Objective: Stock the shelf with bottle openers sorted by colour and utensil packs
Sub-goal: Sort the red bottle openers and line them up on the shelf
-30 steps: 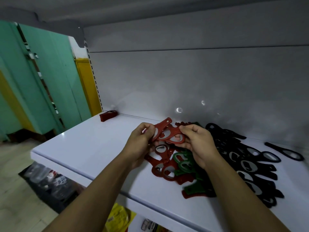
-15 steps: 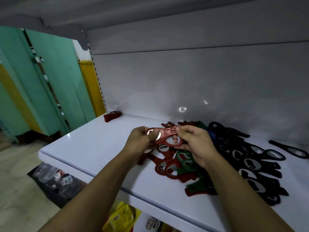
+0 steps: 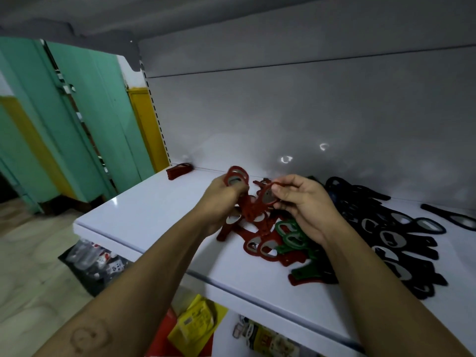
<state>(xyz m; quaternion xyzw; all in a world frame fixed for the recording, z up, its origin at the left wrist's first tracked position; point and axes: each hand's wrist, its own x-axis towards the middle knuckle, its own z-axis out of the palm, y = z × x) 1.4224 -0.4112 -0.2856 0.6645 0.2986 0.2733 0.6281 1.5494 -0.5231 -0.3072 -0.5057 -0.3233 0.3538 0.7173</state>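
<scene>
Two hands meet at the middle of the frame over a white shelf (image 3: 144, 217). The left hand (image 3: 219, 202) curls round a stack of red openers (image 3: 235, 179), whose ring ends poke up above the fingers. The right hand (image 3: 304, 202) pinches a single red opener (image 3: 268, 195) by its rim, just beside that stack. Beneath them a loose red pile (image 3: 255, 228) lies on the shelf, touching a few green openers (image 3: 291, 237) at lower centre, while a broad spread of black openers (image 3: 386, 238) fills the right of the frame. A lone red opener (image 3: 179, 170) sits at the back, up and left of the hands, against the back panel (image 3: 283, 112). These pieces look light, flat and fairly stiff, each with a shiny metal insert in its ring. They probably hook into one another, so lifting one by the handle end and sliding it free seems safer than tugging. Held flat together, they should not fan out. Open room lies across the left part of the shelf, a likely spot for the reds. The front edge (image 3: 113, 242) runs close under the pile, so a nudged opener could slip off toward the packets (image 3: 198, 323) on the level below.
</scene>
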